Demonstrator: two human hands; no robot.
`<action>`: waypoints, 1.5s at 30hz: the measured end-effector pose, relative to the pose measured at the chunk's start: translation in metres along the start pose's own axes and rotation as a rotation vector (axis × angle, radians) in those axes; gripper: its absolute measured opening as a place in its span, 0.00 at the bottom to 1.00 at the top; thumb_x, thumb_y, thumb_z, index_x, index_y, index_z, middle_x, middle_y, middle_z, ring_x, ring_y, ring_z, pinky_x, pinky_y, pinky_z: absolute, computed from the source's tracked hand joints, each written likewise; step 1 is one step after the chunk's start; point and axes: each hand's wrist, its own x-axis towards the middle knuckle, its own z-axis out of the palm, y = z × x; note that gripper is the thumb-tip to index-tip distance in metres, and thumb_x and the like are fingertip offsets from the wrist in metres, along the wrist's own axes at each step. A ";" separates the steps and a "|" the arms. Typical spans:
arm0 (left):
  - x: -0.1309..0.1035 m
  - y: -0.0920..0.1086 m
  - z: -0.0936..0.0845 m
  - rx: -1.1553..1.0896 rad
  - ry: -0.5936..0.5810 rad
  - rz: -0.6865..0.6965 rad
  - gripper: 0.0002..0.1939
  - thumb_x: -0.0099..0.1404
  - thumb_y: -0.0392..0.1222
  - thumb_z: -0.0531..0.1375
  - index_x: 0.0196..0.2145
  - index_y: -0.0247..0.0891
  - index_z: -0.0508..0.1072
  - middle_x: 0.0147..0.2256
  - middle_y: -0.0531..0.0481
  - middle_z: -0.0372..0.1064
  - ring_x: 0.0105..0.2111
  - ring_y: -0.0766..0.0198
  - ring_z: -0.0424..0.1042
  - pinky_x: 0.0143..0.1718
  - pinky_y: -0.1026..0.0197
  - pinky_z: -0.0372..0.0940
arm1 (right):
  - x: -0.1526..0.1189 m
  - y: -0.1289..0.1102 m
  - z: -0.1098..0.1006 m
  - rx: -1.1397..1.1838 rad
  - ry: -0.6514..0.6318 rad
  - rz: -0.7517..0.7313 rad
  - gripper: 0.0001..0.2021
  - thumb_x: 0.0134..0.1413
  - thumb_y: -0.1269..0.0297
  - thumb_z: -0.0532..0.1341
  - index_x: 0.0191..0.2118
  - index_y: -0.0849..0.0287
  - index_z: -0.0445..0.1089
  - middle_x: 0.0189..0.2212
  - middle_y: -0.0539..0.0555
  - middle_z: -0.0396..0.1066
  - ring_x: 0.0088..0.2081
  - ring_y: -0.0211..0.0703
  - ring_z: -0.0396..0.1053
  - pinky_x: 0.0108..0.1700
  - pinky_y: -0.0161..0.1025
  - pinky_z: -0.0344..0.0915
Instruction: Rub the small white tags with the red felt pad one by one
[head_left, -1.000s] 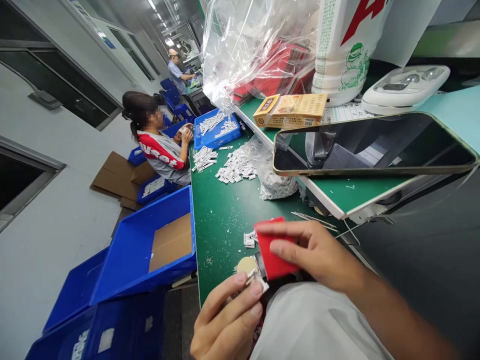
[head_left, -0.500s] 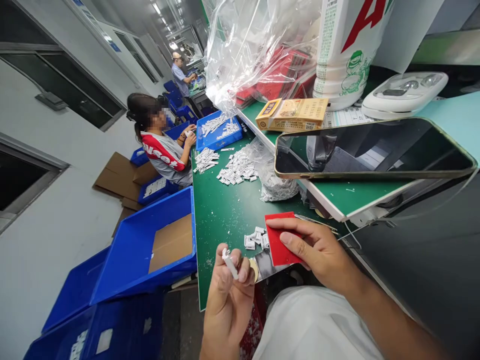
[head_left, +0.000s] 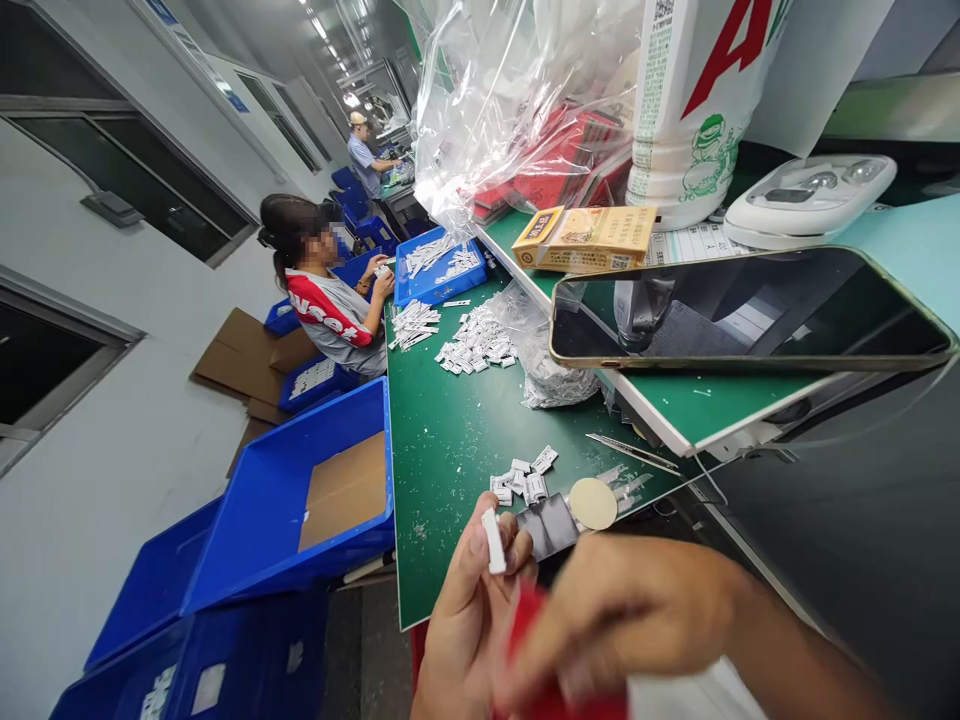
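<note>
My left hand (head_left: 469,610) is closed on a small white plastic piece (head_left: 493,541), pinched upright between thumb and fingers. In front of it, my right hand (head_left: 637,600) is smeared by motion and grips a flat red sheet (head_left: 581,700) that hangs below its fingers. Just beyond the left hand, a small heap of white pieces (head_left: 519,480) lies on the green table (head_left: 450,450). Beside that heap are a dark grey block (head_left: 550,526) and a round cream disc (head_left: 593,503). Metal tweezers (head_left: 634,453) lie further right.
A raised shelf (head_left: 720,405) carries a phone (head_left: 750,310), a yellow box (head_left: 585,238) and a white bottle (head_left: 675,130). A clear bag of parts (head_left: 551,370) sits below it. Blue bins (head_left: 277,480) stand left. A co-worker (head_left: 322,290) sits by a blue tray (head_left: 439,262).
My right hand has swung down and toward my body with the red sheet, uncovering the disc and tweezers. My left hand has shifted slightly right, turning the white piece.
</note>
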 end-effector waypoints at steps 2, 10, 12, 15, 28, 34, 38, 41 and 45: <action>0.000 0.003 -0.001 0.023 -0.067 -0.036 0.14 0.57 0.40 0.74 0.41 0.40 0.79 0.26 0.56 0.68 0.24 0.73 0.68 0.28 0.71 0.67 | 0.004 0.009 0.002 -0.052 0.570 0.059 0.16 0.70 0.58 0.59 0.58 0.52 0.76 0.52 0.54 0.81 0.53 0.47 0.77 0.56 0.38 0.70; 0.015 0.013 -0.011 -0.129 -0.043 -0.061 0.11 0.61 0.31 0.69 0.41 0.41 0.79 0.38 0.52 0.78 0.39 0.72 0.79 0.45 0.73 0.72 | -0.003 0.033 0.007 -0.061 0.944 0.163 0.14 0.70 0.56 0.59 0.54 0.50 0.78 0.54 0.54 0.79 0.53 0.47 0.76 0.52 0.40 0.72; 0.017 0.011 -0.010 -0.180 -0.056 -0.064 0.05 0.63 0.33 0.69 0.37 0.38 0.78 0.35 0.52 0.78 0.42 0.67 0.79 0.47 0.67 0.74 | -0.006 0.037 0.007 -0.050 0.947 0.150 0.13 0.70 0.57 0.59 0.53 0.50 0.78 0.53 0.53 0.80 0.51 0.45 0.76 0.52 0.38 0.71; 0.018 0.007 -0.010 -0.264 -0.076 -0.086 0.01 0.68 0.34 0.64 0.37 0.37 0.77 0.34 0.52 0.78 0.37 0.69 0.78 0.38 0.70 0.73 | -0.007 0.040 0.008 -0.033 0.826 0.026 0.13 0.71 0.62 0.60 0.54 0.48 0.78 0.50 0.51 0.81 0.48 0.41 0.78 0.51 0.35 0.72; 0.026 0.004 -0.013 0.173 -0.024 -0.154 0.16 0.53 0.45 0.76 0.36 0.39 0.79 0.32 0.52 0.78 0.29 0.69 0.73 0.34 0.67 0.68 | 0.002 0.031 -0.005 0.149 0.559 0.047 0.15 0.64 0.56 0.66 0.54 0.50 0.79 0.49 0.54 0.82 0.49 0.50 0.80 0.52 0.41 0.74; 0.048 0.018 -0.020 0.494 -0.104 0.009 0.23 0.46 0.50 0.78 0.25 0.37 0.69 0.22 0.54 0.71 0.22 0.70 0.68 0.27 0.67 0.64 | 0.003 0.047 -0.018 0.195 0.673 0.183 0.17 0.59 0.52 0.68 0.51 0.51 0.81 0.48 0.57 0.82 0.49 0.54 0.79 0.53 0.48 0.73; 0.100 0.045 0.004 0.520 -0.050 0.256 0.19 0.51 0.48 0.76 0.26 0.38 0.70 0.25 0.55 0.71 0.24 0.71 0.69 0.29 0.68 0.65 | -0.016 0.068 -0.026 0.089 0.988 0.304 0.19 0.57 0.48 0.68 0.50 0.52 0.81 0.50 0.59 0.81 0.51 0.58 0.78 0.53 0.52 0.73; 0.159 0.071 0.042 0.558 -0.019 0.495 0.15 0.56 0.48 0.73 0.35 0.40 0.75 0.31 0.55 0.73 0.29 0.73 0.71 0.35 0.69 0.66 | -0.034 0.076 -0.028 -0.008 1.204 0.375 0.21 0.53 0.44 0.69 0.47 0.52 0.83 0.51 0.60 0.81 0.51 0.61 0.77 0.51 0.52 0.75; 0.221 0.093 0.076 0.797 -0.076 0.611 0.19 0.57 0.48 0.70 0.44 0.39 0.79 0.43 0.46 0.79 0.40 0.60 0.78 0.44 0.59 0.71 | -0.048 0.077 -0.021 0.045 1.273 0.463 0.23 0.53 0.42 0.68 0.48 0.52 0.82 0.48 0.60 0.82 0.47 0.60 0.79 0.44 0.50 0.77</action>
